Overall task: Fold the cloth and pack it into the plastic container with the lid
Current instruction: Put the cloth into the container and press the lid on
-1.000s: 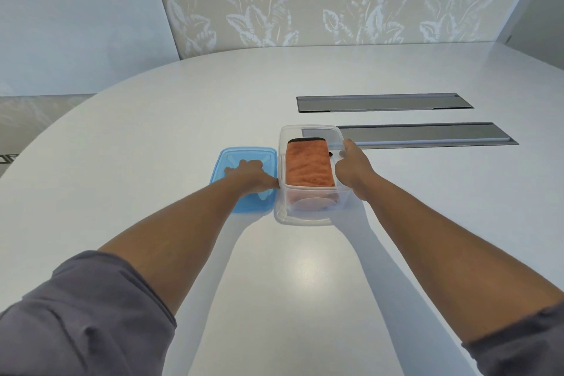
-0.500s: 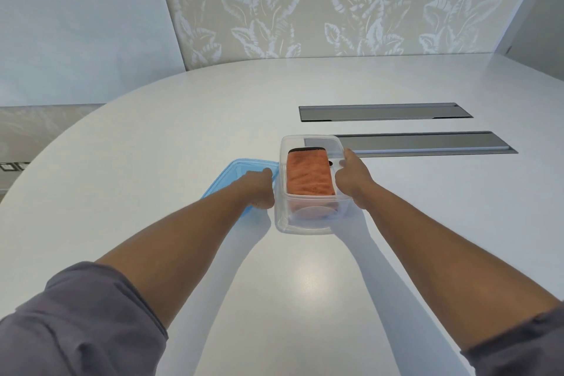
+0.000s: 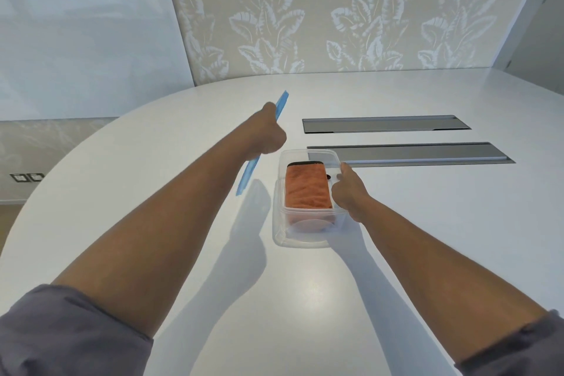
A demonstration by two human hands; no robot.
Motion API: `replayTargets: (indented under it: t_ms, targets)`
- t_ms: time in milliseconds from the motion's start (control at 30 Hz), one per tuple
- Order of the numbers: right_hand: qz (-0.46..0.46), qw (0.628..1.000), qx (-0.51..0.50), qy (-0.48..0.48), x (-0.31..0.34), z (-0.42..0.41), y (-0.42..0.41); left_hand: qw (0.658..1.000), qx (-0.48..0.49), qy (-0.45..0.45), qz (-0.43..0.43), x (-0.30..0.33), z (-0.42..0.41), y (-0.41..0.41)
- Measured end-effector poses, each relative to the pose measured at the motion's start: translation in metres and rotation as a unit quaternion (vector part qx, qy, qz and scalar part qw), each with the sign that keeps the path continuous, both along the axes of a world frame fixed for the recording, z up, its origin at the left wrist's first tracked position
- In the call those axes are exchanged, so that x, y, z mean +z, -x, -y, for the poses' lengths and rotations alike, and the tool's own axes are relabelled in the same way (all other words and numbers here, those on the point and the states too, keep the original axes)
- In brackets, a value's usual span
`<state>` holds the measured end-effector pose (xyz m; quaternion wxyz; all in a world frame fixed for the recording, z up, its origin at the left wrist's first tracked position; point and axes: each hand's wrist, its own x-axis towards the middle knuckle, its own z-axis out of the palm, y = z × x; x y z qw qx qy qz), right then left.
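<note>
A folded orange cloth [image 3: 307, 189] with a black edge lies inside a clear plastic container [image 3: 305, 238] on the white table. My right hand [image 3: 349, 192] grips the container's right wall, thumb over the rim. My left hand [image 3: 268, 131] is raised above the table to the left of the container and holds the blue lid [image 3: 248, 174] nearly on edge, so only its thin side shows above and below the fist.
Two grey recessed slots [image 3: 384, 124] [image 3: 421, 154] are set into the white table [image 3: 396, 253] just behind and right of the container. A leaf-patterned wall stands behind the table's far edge. Wall sockets [image 3: 27, 177] sit low at the left.
My left hand has lifted the blue lid off the table and tipped it up on edge. The right hand stays on the container's right side.
</note>
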<state>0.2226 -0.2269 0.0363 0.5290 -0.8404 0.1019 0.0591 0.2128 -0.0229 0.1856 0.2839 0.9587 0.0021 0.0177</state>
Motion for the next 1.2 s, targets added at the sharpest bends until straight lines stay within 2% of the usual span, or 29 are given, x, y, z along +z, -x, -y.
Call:
replayTargets:
  t_ms: [133,233,367,433,533,600,700,867,967,1200]
  targets:
    - [0.017,1.000,0.003,-0.010,0.000,-0.006,0.008,0.990,-0.010,0.138,0.019,0.023,0.005,0.010]
    - [0.030,0.999,-0.001,-0.029,0.003,-0.011,0.016,0.958,-0.021,0.285,-0.001,0.031,0.009,0.018]
    - [0.030,0.996,-0.005,-0.083,0.010,-0.014,0.022,0.920,-0.058,0.387,0.016,0.018,0.013,0.027]
    - [0.054,0.990,-0.023,-0.128,0.014,-0.014,0.020,0.899,-0.040,0.437,0.009,0.007,0.011,0.026]
    - [0.114,0.970,-0.048,-0.207,0.032,-0.011,0.022,0.846,0.008,0.533,-0.027,-0.012,0.009,0.023]
    - [0.121,0.959,-0.047,-0.253,0.043,-0.008,0.022,0.828,0.041,0.557,-0.040,-0.027,0.010,0.020]
    - [0.125,0.953,-0.047,-0.274,0.053,-0.004,0.015,0.830,0.070,0.552,-0.027,-0.047,0.013,0.015]
    - [0.139,0.964,-0.091,-0.206,0.050,-0.005,0.007,0.900,0.140,0.411,0.026,-0.072,0.019,0.007]
    - [0.132,0.970,-0.104,-0.174,0.041,-0.010,0.006,0.931,0.168,0.325,-0.007,-0.084,0.024,0.003]
    - [0.108,0.990,-0.054,-0.071,0.020,-0.009,0.007,0.931,0.179,0.311,-0.072,-0.106,0.027,-0.006]
